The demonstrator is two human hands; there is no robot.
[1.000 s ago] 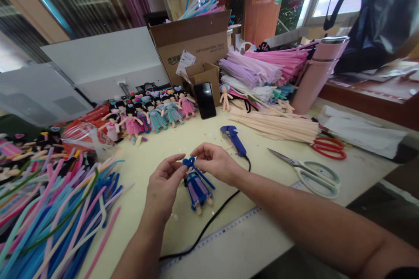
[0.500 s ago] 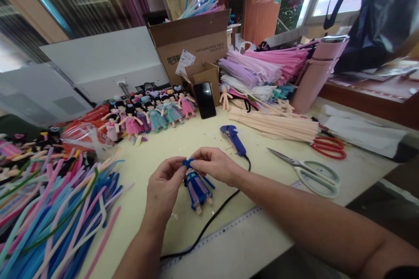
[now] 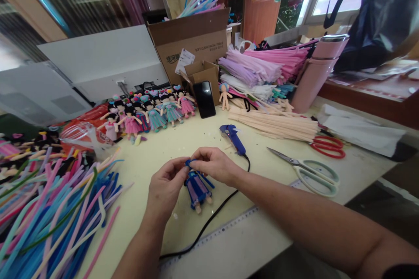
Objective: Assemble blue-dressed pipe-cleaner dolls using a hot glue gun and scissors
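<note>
A small doll [image 3: 197, 189] in a blue and purple dress made of fuzzy wire hangs feet down just above the pale yellow table [image 3: 170, 139]. My left hand [image 3: 166, 186] pinches its upper part from the left. My right hand [image 3: 214, 164] pinches a blue fuzzy wire at the doll's head from the right. Both hands are closed on it and hide the head. A loose blue end sticks out to the right under my right hand.
A blue glue gun [image 3: 233, 137] with a black cord lies just behind my hands. Pale green scissors [image 3: 310, 172] and red scissors [image 3: 328, 147] lie to the right. Finished dolls [image 3: 153, 112] stand in rows at the back. Coloured wire stems [image 3: 52, 209] pile up at left. A ruler [image 3: 222, 232] runs along the near edge.
My hands have drawn closer together and a little lower. The blue wire loop at the doll's head, open a second ago, is now folded tight under my fingers.
</note>
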